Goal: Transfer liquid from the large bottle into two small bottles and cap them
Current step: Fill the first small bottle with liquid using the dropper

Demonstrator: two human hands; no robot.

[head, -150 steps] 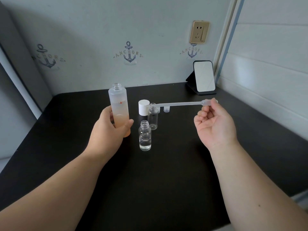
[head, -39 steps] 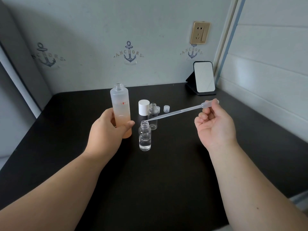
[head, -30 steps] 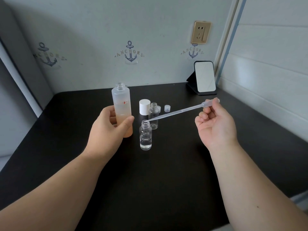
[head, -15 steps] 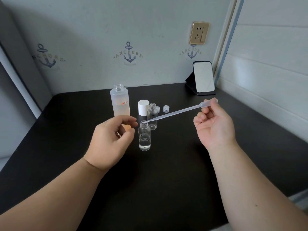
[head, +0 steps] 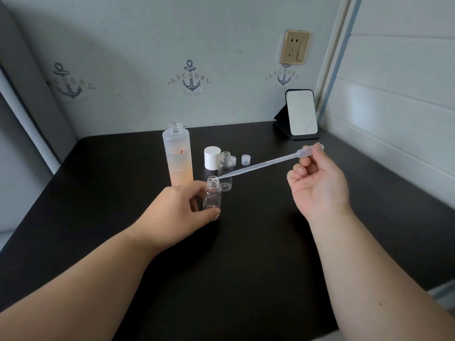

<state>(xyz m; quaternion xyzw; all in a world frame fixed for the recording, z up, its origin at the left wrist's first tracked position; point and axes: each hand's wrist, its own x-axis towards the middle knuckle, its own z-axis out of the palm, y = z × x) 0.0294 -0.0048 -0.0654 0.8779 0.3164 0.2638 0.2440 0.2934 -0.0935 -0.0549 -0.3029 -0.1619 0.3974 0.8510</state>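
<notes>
The large frosted bottle [head: 177, 156] stands uncapped on the black table, part full of peach liquid. In front of it my left hand [head: 176, 211] grips the near small clear bottle [head: 212, 196] by its body. My right hand [head: 317, 183] pinches the bulb of a plastic pipette [head: 258, 166], whose tip rests at that bottle's mouth. The second small bottle [head: 225, 172] stands open just behind. A white cap [head: 212, 157] and two small clear caps [head: 245, 159] lie behind the bottles.
A small mirror on a black stand [head: 301, 115] sits at the back right corner. Walls close the table [head: 246, 267] at the back and right. A wall socket [head: 294, 46] is above the mirror.
My left hand has let go of the large bottle and moved right to grip the near small bottle. The pipette tip stays at that bottle's mouth.
</notes>
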